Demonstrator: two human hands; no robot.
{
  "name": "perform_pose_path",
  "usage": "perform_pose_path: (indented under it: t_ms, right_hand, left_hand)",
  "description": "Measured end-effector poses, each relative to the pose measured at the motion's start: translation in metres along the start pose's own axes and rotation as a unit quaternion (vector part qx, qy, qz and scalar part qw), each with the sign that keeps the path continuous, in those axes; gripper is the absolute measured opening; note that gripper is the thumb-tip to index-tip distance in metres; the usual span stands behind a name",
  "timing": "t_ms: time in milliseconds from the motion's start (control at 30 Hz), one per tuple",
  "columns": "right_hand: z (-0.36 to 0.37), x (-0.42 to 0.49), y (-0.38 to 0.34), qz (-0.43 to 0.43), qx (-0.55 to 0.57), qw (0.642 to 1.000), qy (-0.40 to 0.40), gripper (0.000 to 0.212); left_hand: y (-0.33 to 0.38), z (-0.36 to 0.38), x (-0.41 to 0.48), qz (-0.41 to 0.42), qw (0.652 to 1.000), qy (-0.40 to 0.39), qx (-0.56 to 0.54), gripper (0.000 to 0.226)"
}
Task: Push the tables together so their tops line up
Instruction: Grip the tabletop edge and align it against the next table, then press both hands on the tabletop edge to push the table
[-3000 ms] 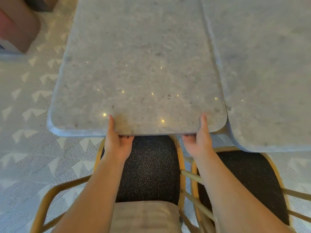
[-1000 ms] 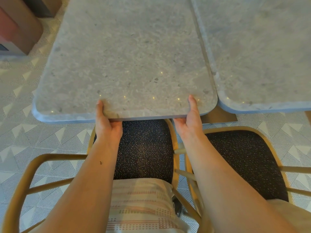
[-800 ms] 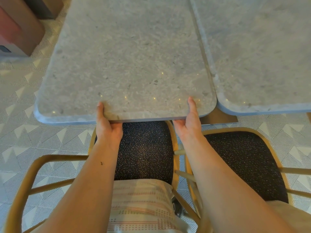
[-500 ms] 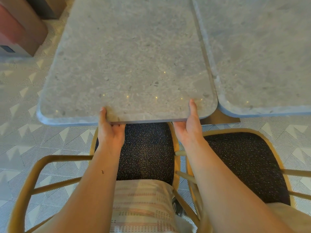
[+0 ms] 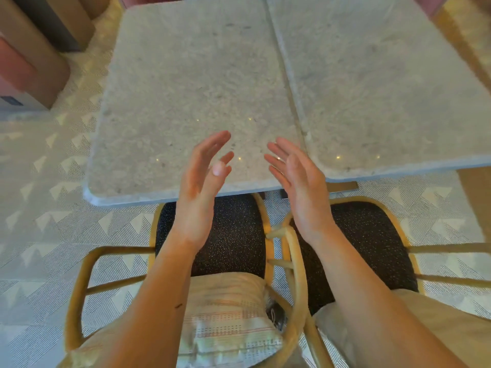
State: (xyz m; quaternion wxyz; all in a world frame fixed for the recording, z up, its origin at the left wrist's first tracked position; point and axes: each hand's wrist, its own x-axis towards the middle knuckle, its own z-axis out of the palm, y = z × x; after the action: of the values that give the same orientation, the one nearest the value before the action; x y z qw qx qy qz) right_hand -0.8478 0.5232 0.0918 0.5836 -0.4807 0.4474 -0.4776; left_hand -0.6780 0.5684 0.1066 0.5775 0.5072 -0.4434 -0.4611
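Two grey stone-topped tables stand side by side. The left table [image 5: 186, 88] and the right table [image 5: 372, 75] meet along a thin seam down the middle. The left table's near edge sits slightly closer to me than the right one's. My left hand [image 5: 202, 181] and my right hand [image 5: 297, 179] hover open above the left table's near edge, palms facing each other, fingers spread, touching nothing.
Two wooden armchairs with black speckled seats are tucked below the near edges, the left chair [image 5: 225, 235] and the right chair [image 5: 372, 248]. A striped cushion [image 5: 228, 320] lies on the left chair. Brown and pink furniture [image 5: 29, 65] stands at the far left on patterned carpet.
Both hands have let go of the left table's near edge and risen above it, fingers now spread. The view has tilted up, showing more of both tops.
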Motion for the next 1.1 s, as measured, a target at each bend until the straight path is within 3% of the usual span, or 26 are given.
perform_pose_path:
  t_ms: [300,467,600,767,1100]
  right_hand:
    - [0.0,-0.074,-0.083,-0.162,-0.061,0.985,0.02,0.088]
    - [0.004,-0.129,-0.113,-0.2,-0.1,0.974,0.047,0.059]
    - [0.0,-0.189,-0.137,-0.247,-0.121,0.957,0.092,0.079]
    - [-0.022,-0.259,-0.166,-0.264,-0.148,0.936,0.178,0.086]
    - [-0.127,-0.414,-0.186,-0.28,-0.182,0.872,0.359,0.094]
  left_hand:
    - [0.084,-0.005,-0.033,0.098,0.985,-0.143,-0.003,0.07]
    - [0.118,-0.018,-0.064,0.125,0.968,-0.218,-0.027,0.07]
    - [0.141,-0.012,-0.091,0.148,0.951,-0.267,-0.058,0.071]
    - [0.165,0.033,-0.121,0.158,0.929,-0.325,-0.078,0.072]
    - [0.173,0.203,-0.221,0.132,0.829,-0.528,-0.126,0.076]
